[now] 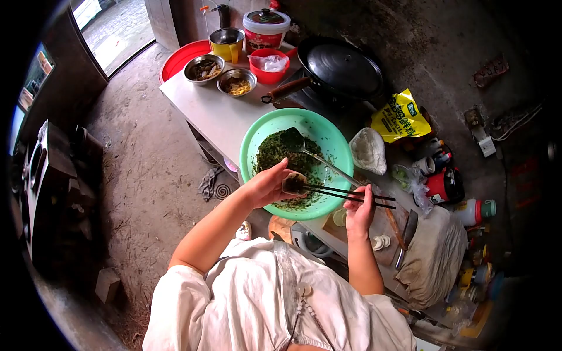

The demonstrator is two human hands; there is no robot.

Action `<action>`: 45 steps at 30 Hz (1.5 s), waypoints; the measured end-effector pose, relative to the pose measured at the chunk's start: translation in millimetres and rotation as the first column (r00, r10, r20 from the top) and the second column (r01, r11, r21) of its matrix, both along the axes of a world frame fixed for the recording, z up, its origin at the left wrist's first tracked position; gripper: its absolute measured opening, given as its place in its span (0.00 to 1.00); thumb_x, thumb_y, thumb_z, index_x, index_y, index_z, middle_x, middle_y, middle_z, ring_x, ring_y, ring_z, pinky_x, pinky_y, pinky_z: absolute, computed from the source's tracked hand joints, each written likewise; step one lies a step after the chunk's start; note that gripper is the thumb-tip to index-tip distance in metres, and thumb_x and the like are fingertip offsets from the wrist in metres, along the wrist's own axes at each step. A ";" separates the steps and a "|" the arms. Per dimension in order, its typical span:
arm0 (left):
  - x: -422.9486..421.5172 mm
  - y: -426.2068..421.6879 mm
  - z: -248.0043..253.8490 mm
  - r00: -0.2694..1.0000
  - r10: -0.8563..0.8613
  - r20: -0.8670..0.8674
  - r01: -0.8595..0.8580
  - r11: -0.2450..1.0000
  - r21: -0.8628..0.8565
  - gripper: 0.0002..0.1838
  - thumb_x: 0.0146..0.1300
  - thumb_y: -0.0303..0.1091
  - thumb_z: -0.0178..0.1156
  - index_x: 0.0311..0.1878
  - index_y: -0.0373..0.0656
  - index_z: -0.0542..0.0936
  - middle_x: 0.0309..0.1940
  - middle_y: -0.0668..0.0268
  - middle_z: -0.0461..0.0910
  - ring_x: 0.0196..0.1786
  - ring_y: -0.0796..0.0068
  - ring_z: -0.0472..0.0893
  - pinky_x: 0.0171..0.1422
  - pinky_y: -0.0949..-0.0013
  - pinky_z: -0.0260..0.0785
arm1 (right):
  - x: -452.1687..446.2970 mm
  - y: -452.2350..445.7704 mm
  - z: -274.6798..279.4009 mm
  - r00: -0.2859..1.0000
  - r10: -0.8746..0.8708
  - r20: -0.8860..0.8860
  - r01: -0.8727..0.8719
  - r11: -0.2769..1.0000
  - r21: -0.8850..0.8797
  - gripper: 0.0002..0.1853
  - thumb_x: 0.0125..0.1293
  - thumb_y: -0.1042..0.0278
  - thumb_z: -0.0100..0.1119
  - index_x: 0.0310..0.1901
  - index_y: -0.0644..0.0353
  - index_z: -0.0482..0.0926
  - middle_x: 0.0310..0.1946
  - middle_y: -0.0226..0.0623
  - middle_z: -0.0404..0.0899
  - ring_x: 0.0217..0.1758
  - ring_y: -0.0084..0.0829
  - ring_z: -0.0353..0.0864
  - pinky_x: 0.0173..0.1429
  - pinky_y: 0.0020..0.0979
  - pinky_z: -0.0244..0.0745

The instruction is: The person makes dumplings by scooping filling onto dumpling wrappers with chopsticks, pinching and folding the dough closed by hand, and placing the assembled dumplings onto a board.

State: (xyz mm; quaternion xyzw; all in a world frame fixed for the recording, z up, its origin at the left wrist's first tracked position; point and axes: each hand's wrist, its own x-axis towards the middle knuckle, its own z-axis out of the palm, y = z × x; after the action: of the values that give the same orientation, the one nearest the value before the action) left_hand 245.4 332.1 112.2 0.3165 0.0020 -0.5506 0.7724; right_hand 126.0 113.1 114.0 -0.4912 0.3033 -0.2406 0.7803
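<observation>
My left hand point(270, 186) is cupped around a small round dough wrapper point(288, 184) over the near side of a light green basin point(247, 140). Dark green filling lies in the wrapper. With my right hand point(360, 212) I grip a pair of dark chopsticks point(345, 192), their tips at the filling in the wrapper. Chopped green filling point(272, 153) fills much of the basin. A metal spoon point(321, 159) rests in it, its bowl in the filling and its handle across the right rim. Beside my right hand, several pale dough rounds point(381, 242) lie on the board.
A rolling pin point(396, 229) and a knife point(408, 234) lie right of my right hand, near a beige cloth point(432, 254). Behind the basin are a lidded wok point(342, 67), two metal bowls point(204, 69) and a red tub point(269, 71). A yellow packet point(400, 119) lies at right.
</observation>
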 end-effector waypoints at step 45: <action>9.4 39.9 -9.2 0.970 0.222 -0.099 -0.238 0.947 -0.217 0.36 0.64 0.57 0.40 0.58 0.29 0.62 0.55 0.47 0.66 0.59 0.49 0.67 0.64 0.60 0.60 | -3.5 55.2 -59.2 0.656 0.536 -0.531 -0.527 -0.177 -0.831 0.16 0.48 0.80 0.55 0.41 0.56 0.72 0.36 0.39 0.72 0.42 0.42 0.74 0.46 0.36 0.70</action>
State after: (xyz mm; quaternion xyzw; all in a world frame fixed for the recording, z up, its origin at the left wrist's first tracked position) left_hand 254.8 372.1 103.0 0.2033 0.0042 -0.4646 0.8619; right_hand 122.5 168.3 54.8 -0.9437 -0.1670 -0.0284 0.2841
